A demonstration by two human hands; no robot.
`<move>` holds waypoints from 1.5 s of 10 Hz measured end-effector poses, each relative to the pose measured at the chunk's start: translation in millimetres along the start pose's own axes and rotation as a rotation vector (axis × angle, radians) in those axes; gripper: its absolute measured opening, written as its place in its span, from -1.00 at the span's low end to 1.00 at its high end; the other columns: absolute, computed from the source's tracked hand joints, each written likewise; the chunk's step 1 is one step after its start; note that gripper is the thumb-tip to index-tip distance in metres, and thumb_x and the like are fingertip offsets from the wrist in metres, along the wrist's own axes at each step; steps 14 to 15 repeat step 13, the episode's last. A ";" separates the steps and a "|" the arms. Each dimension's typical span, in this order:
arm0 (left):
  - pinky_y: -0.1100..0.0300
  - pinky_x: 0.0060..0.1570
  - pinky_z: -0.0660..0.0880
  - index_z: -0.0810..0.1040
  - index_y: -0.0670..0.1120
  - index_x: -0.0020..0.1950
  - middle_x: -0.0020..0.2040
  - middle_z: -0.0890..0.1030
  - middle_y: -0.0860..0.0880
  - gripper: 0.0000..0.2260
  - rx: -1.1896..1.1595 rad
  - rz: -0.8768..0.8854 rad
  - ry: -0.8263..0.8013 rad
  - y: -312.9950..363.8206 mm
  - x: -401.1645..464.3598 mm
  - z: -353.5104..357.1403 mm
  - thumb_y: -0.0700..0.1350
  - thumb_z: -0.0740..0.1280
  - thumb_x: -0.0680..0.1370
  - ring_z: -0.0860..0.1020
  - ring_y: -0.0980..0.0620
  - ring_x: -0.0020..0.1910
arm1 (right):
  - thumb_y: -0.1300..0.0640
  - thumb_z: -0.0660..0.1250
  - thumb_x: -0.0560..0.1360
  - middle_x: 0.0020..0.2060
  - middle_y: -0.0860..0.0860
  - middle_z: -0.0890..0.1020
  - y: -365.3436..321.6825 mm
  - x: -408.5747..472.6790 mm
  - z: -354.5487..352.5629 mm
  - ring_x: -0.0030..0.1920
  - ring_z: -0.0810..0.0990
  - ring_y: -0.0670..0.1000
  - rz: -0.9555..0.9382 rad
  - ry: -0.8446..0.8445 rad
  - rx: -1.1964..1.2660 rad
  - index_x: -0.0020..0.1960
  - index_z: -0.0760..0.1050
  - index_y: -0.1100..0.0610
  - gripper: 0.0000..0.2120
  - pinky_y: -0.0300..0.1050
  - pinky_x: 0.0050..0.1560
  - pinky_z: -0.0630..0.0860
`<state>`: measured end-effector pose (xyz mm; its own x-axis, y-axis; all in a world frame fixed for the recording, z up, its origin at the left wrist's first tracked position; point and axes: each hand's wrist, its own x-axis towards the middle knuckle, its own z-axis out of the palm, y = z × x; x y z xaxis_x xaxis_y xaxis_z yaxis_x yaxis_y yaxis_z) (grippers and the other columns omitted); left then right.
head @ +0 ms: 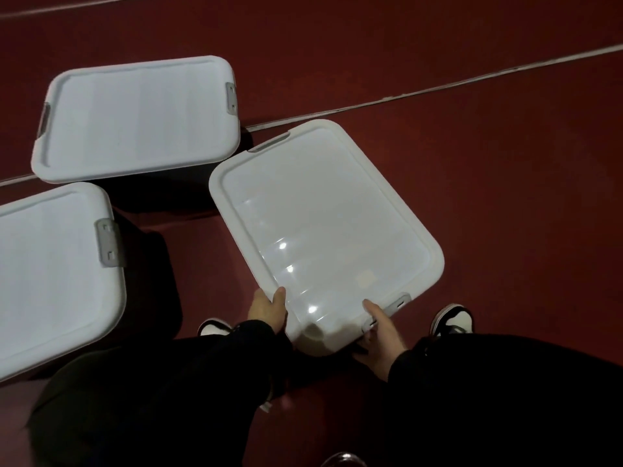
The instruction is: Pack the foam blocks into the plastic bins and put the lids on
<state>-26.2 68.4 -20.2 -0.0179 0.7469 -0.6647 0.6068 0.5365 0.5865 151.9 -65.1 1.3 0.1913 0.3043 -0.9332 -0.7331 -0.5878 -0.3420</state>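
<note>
The step in hand looks like closing the last lid (323,230) on its bin, and to do it well I would press the near corners down evenly and then snap the grey latch (387,313) beside the right hand, checking that the rim sits flat all around. The left hand (268,311) holds the near left edge of this lid, thumb on top and fingers curled under. The right hand (381,335) grips the near edge at the latch, thumb on top (the other fingers are hidden below). The lid is white, glossy and slightly see-through, with rounded corners. Left of it stand two more bins (135,116), both already covered. No foam blocks show.
</note>
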 end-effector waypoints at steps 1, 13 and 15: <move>0.01 0.12 0.45 0.44 -0.30 0.27 0.16 0.57 -0.24 -0.61 -0.022 -0.059 0.188 -10.3 -2.2 -17.1 0.01 0.24 0.64 0.55 -0.25 0.12 | -0.11 0.36 0.58 -0.17 0.10 0.72 25.9 -12.0 23.8 -0.11 0.67 0.11 0.074 -0.002 -0.072 0.09 0.63 0.17 -0.65 -0.07 -0.21 0.51; 0.19 -0.10 0.40 0.61 -0.11 0.12 -0.01 0.66 -0.03 -0.80 0.361 0.426 -0.011 13.9 -92.6 -102.7 -0.06 0.28 0.59 0.60 -0.03 -0.05 | 0.24 0.32 0.53 -0.16 0.11 0.68 34.5 -105.3 102.0 -0.16 0.60 0.14 -0.268 -0.092 -0.424 -0.02 0.61 0.26 -0.88 0.11 -0.01 0.61; 0.19 -0.10 0.40 0.61 -0.11 0.12 -0.01 0.66 -0.03 -0.80 0.361 0.426 -0.011 13.9 -92.6 -102.7 -0.06 0.28 0.59 0.60 -0.03 -0.05 | 0.24 0.32 0.53 -0.16 0.11 0.68 34.5 -105.3 102.0 -0.16 0.60 0.14 -0.268 -0.092 -0.424 -0.02 0.61 0.26 -0.88 0.11 -0.01 0.61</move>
